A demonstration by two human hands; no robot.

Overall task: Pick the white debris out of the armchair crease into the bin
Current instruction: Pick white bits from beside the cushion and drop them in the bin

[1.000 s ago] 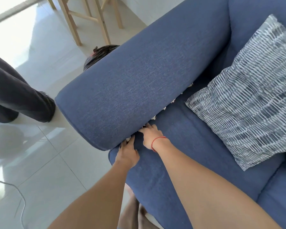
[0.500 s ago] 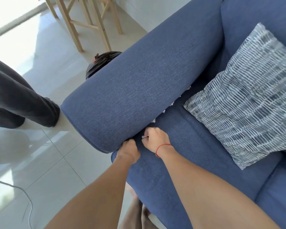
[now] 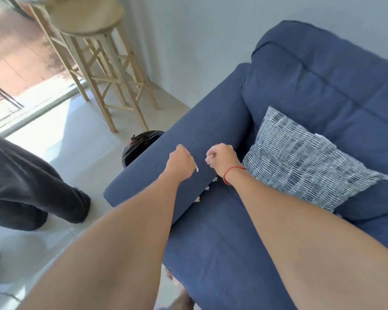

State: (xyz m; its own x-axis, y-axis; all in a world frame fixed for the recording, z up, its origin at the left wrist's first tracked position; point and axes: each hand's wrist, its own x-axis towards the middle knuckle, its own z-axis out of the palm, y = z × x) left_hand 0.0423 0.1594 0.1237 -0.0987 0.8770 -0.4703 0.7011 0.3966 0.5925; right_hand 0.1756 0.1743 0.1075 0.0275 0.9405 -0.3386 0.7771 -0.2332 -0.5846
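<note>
Both hands are held up over the armrest (image 3: 206, 121) of the blue fabric armchair (image 3: 323, 86). The left hand (image 3: 180, 163) is curled into a fist, and a scrap of white debris (image 3: 197, 168) is seen poking out at its lower edge, so some is judged to be clutched inside. The right hand (image 3: 222, 158), marked by a red thread bracelet (image 3: 230, 173), is closed too, with another white bit pinched at the fingertips (image 3: 214, 151). Just below the right wrist, more white flecks are lodged in the crease (image 3: 203, 193) between armrest and seat. The black-bagged bin (image 3: 141, 142) is found beyond the left hand, on the far side of the armrest and partly hidden by it. A grey-and-white striped cushion (image 3: 305, 159) is propped to the right of the right hand.

The scraps are judged feather-light, soft and crumbly. Little would be felt in the grip, and pieces could be shed if fingers are loosened over the fabric. They are best nipped at their exposed tips, fingertip against thumb, and kept enclosed until the bin's mouth is directly under the hand.
</note>
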